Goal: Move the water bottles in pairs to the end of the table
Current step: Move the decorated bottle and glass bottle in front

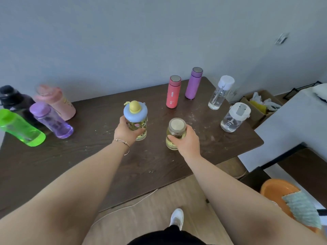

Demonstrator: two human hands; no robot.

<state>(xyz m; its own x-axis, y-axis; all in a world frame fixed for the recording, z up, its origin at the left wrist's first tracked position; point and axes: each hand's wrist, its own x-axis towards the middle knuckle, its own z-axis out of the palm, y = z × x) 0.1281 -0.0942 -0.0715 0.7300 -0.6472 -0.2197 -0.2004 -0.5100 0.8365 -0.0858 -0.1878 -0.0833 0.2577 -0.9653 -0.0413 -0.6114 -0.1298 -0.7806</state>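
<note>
My left hand [126, 131] grips a yellow bottle with a blue and yellow lid [135, 114] at the middle of the dark wooden table [88, 156]. My right hand [187, 141] grips a yellow-tinted bottle with a round tan lid [177, 129] beside it. Both bottles stand upright, at or just above the tabletop. At the table's right end stand a red flask [173, 92], a purple flask [193, 83] and two clear bottles with white lids [220, 92] [234, 117]. At the left end stand a green bottle [21, 129], a purple translucent bottle [50, 120], a pink bottle [56, 101] and a black bottle [12, 99].
A grey wall runs behind the table. Past the right end sit a cardboard box [260, 105] with bags, a white surface [292, 124] and an orange basin [281, 191] with a cloth. A white cable [127, 206] lies on the wooden floor near my shoe [177, 217].
</note>
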